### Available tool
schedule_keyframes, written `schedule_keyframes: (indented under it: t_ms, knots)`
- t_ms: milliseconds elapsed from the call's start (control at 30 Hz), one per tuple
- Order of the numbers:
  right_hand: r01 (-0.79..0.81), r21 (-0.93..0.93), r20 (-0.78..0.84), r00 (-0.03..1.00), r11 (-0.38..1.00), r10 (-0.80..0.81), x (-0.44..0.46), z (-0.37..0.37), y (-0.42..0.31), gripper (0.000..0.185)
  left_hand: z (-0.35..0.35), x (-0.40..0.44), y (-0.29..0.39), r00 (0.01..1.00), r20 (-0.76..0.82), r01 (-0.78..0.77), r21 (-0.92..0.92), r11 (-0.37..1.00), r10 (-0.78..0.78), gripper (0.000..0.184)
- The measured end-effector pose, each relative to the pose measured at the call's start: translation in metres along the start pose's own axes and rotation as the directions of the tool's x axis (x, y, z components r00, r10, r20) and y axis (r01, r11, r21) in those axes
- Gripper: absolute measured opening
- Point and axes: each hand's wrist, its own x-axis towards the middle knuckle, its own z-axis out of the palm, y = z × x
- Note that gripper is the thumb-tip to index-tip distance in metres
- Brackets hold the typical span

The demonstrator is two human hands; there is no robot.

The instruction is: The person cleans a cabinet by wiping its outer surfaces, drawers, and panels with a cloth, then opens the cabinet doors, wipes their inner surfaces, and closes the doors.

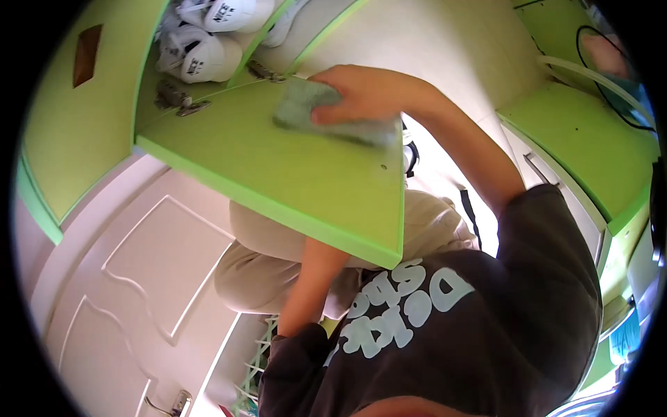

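Observation:
My right hand [354,97] presses a folded grey-green cloth [302,104] flat against a green cabinet door [278,167], close to its hinged side. Its fingers are closed over the cloth, whose trailing end is blurred. The door is swung out over my lap on metal hinges [180,97]. My left forearm [316,278] passes beneath the door panel, which hides the hand itself.
White shoes [212,55] sit inside the cabinet, beside green dividers. A white panelled door [167,264] with a metal handle [174,403] is on the left. Another green-topped cabinet [583,146] with a black cable [590,76] stands at the right.

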Motion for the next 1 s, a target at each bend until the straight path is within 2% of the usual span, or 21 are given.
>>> schedule_keyframes:
  t_ms: [33, 67, 133, 167, 200, 233, 333, 400, 467, 533, 567, 600, 633, 667, 733, 767, 833, 867, 933, 1000]
  knots:
    - [-0.352, 0.007, 0.076, 0.934, 0.936, 0.35, 0.007, -0.008, 0.011, 0.049, 0.004, -0.001, -0.006, 1.0, 0.011, -0.022, 0.023, 1.0, 0.021, 0.03]
    - [-0.259, -0.199, -0.065, 0.966, 0.945, 0.251, 0.025, 0.0, 0.095, 0.052, 0.009, -0.004, -0.009, 0.999, 0.017, -0.039, 0.046, 0.998, 0.039, 0.03]
    - [-0.428, -0.386, -0.134, 0.902, 0.817, 0.409, 0.038, 0.01, 0.185, 0.054, 0.011, -0.007, -0.004, 1.0, 0.008, -0.005, -0.006, 1.0, 0.005, 0.03]
    - [-0.438, -0.387, -0.141, 0.898, 0.811, 0.418, 0.036, 0.012, 0.213, 0.054, 0.01, -0.005, -0.003, 1.0, -0.005, 0.03, -0.046, 0.999, -0.03, 0.03]
    - [-0.464, -0.282, -0.194, 0.885, 0.84, 0.424, 0.032, 0.016, 0.235, 0.054, 0.009, -0.005, -0.003, 1.0, 0.002, 0.029, -0.05, 0.998, -0.029, 0.03]
    - [-0.478, -0.171, -0.241, 0.868, 0.862, 0.434, 0.028, 0.02, 0.238, 0.054, 0.008, -0.007, -0.004, 1.0, 0.007, 0.005, -0.027, 1.0, -0.005, 0.03]
    - [-0.532, -0.212, -0.272, 0.838, 0.82, 0.474, 0.025, 0.028, 0.219, 0.054, 0.009, -0.007, -0.009, 1.0, 0.019, -0.011, -0.004, 1.0, 0.011, 0.03]
    - [-0.57, -0.177, -0.25, 0.815, 0.803, 0.523, 0.028, 0.024, 0.206, 0.056, 0.009, -0.006, -0.01, 0.999, 0.034, -0.011, 0.002, 1.0, 0.011, 0.03]
    - [-0.604, -0.138, -0.23, 0.79, 0.785, 0.568, 0.031, 0.019, 0.175, 0.059, 0.008, -0.006, -0.009, 0.996, -0.008, -0.091, 0.012, 0.996, 0.092, 0.03]
    - [-0.489, 0.125, -0.182, 0.844, 0.863, 0.505, 0.026, 0.02, 0.1, 0.053, 0.008, -0.006, -0.008, 0.995, -0.023, -0.099, 0.022, 0.995, 0.099, 0.029]
    - [-0.26, 0.15, -0.191, 0.939, 0.954, 0.286, 0.022, 0.021, 0.066, 0.054, 0.008, -0.006, -0.008, 0.993, -0.042, -0.106, 0.029, 0.994, 0.107, 0.028]
    - [-0.129, 0.198, -0.081, 0.986, 0.972, 0.148, 0.019, 0.014, 0.013, 0.059, 0.009, -0.005, -0.009, 0.992, -0.051, -0.112, 0.035, 0.993, 0.114, 0.028]
    - [0.018, 0.078, -0.176, 0.984, 0.997, -0.004, 0.018, 0.016, -0.023, 0.052, 0.008, -0.005, -0.01, 0.992, -0.05, -0.117, 0.035, 0.992, 0.119, 0.028]
    - [0.183, 0.163, -0.144, 0.977, 0.97, -0.16, 0.012, 0.011, -0.068, 0.049, 0.008, -0.006, -0.01, 0.991, -0.048, -0.12, 0.038, 0.992, 0.122, 0.028]
    - [0.403, 0.077, -0.161, 0.908, 0.912, -0.388, 0.022, 0.012, -0.11, 0.049, 0.007, -0.005, -0.01, 0.991, -0.037, -0.129, 0.038, 0.991, 0.131, 0.028]
    - [0.394, 0.079, -0.165, 0.911, 0.916, -0.378, 0.027, 0.01, -0.122, 0.049, 0.008, -0.005, -0.01, 0.991, -0.031, -0.131, 0.037, 0.991, 0.132, 0.028]
    - [0.358, -0.094, -0.099, 0.925, 0.929, -0.367, 0.034, 0.01, -0.135, 0.05, 0.007, -0.005, -0.009, 0.99, -0.022, -0.135, 0.039, 0.99, 0.136, 0.028]
    - [0.355, -0.097, -0.104, 0.926, 0.93, -0.364, 0.035, 0.01, -0.129, 0.05, 0.006, -0.003, -0.009, 0.99, -0.021, -0.138, 0.043, 0.989, 0.139, 0.028]
    - [0.303, 0.034, -0.137, 0.945, 0.952, -0.296, 0.039, 0.013, -0.095, 0.048, 0.005, -0.002, -0.008, 0.989, -0.016, -0.148, 0.046, 0.988, 0.148, 0.028]
    - [0.213, -0.056, -0.215, 0.952, 0.975, -0.22, 0.035, 0.019, -0.03, 0.053, 0.007, 0.003, -0.006, 0.987, -0.014, -0.16, 0.047, 0.986, 0.161, 0.028]
